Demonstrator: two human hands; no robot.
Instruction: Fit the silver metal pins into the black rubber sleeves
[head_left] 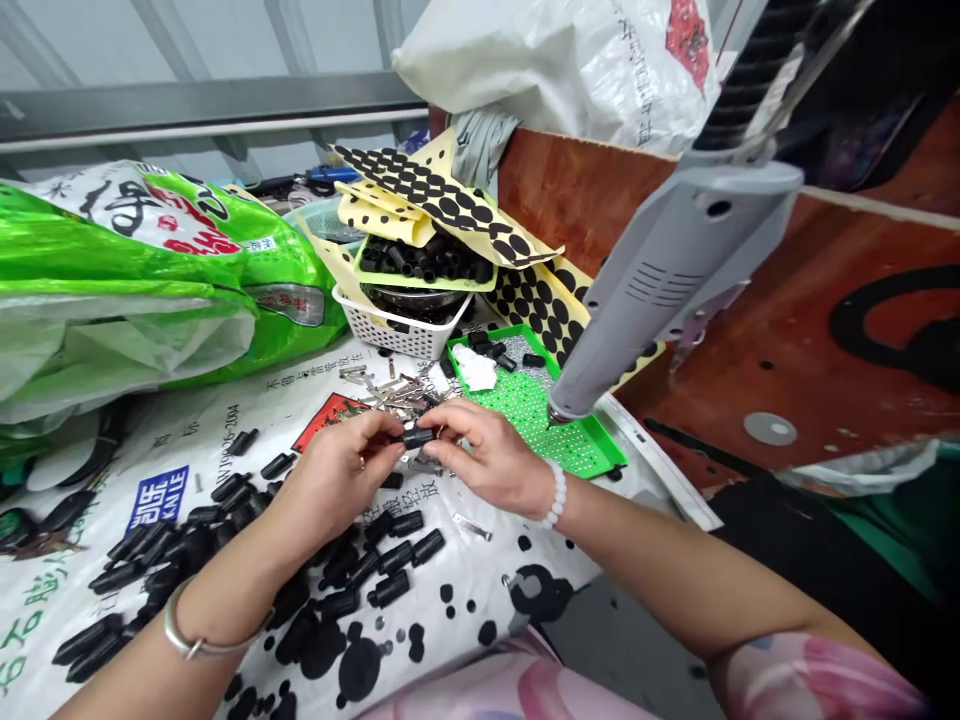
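Observation:
Between my two hands is a small black ribbed cylinder [417, 437], held level over the printed white sheet. My left hand [341, 475] pinches its left end between thumb and fingers. At the other end, the thumb and fingertips of my right hand [487, 455] grip it. Just behind the fingertips lies a loose heap of thin metal strips [405, 390]. Many similar black cylinders [390, 588] are scattered on the sheet below and left of my hands. One metal strip [472, 527] lies apart, under my right hand.
A grey electric screwdriver [637, 290] hangs bit-down over a green perforated tray [517, 405] holding black parts and tiny metal pieces. Behind stand a white basket [397, 330] and sheets of black round stickers [450, 195]. A green bag [150, 290] lies left; a brown board [795, 330] stands right.

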